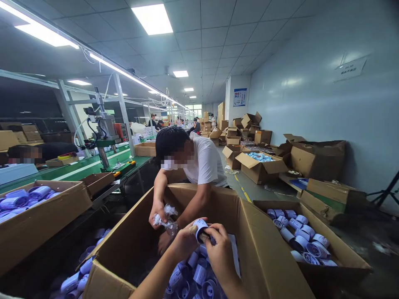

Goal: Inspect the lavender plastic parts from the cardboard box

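My left hand (183,241) and my right hand (222,249) meet over a big open cardboard box (268,257). Both are closed on one small lavender round part (200,228) with a white face. Under my hands the box holds several more lavender parts (196,276). Across the box a person in a white T-shirt (205,164) bends over it, one hand gripping a crumpled clear plastic bag (166,220).
A second box of lavender parts (301,238) stands to the right, another (28,197) at the left. More lavender parts (76,280) lie in the dark gap at lower left. A green conveyor bench (77,168) with a press machine (104,133) runs along the left. Open cartons (262,164) crowd the right wall.
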Motion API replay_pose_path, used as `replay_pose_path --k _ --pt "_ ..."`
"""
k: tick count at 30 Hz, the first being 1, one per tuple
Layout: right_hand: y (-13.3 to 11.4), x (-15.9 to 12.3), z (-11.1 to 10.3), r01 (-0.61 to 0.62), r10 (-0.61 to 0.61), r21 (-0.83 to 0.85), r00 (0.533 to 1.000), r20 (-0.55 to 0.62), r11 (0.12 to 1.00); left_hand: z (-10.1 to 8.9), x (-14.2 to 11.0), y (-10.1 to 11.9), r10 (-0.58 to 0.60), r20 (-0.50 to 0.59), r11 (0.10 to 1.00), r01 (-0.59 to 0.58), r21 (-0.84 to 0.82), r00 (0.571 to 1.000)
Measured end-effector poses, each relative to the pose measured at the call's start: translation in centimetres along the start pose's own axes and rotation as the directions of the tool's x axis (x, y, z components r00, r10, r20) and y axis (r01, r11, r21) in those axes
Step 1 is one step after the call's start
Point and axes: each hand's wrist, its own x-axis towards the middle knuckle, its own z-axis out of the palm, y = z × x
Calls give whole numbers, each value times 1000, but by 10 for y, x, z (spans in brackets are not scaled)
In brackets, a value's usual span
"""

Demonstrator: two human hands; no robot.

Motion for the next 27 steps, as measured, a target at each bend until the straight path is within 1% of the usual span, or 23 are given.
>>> replay_pose_path --k 2,4,7,9,13,16,18,21,24,27 --pt "-2 0 1 -66 69 76 997 -41 995 1 0 -1 -5 2 1000 5 5 1000" --pt "-6 1 2 -163 172 123 983 -70 979 2 0 -2 -8 3 1000 8 6 1000" --pt "-11 4 0 -294 301 183 953 -14 938 3 -1 -4 -16 6 1000 16 12 1000" --pt "-14 5 -2 -329 331 208 943 28 921 2 -2 -5 -26 3 999 26 27 1000" --pt "-17 6 -2 -389 387 211 921 53 897 -4 -3 -5 -58 11 996 58 67 998" --pt "-16 7 -1 -386 388 178 921 25 905 -9 -2 -5 -86 -4 991 86 103 996" --pt "-15 8 0 -372 376 120 927 -8 920 -12 -1 -3 -108 -47 984 114 138 993" --pt "-16 11 0 -387 388 56 922 4 920 -15 0 0 -137 -93 973 151 173 986" --pt "-18 15 -1 -376 375 27 927 29 926 -19 2 2 -159 -84 975 170 140 984" --pt "-19 15 0 -324 324 6 946 33 946 -23 4 3 -183 -74 980 189 70 980"
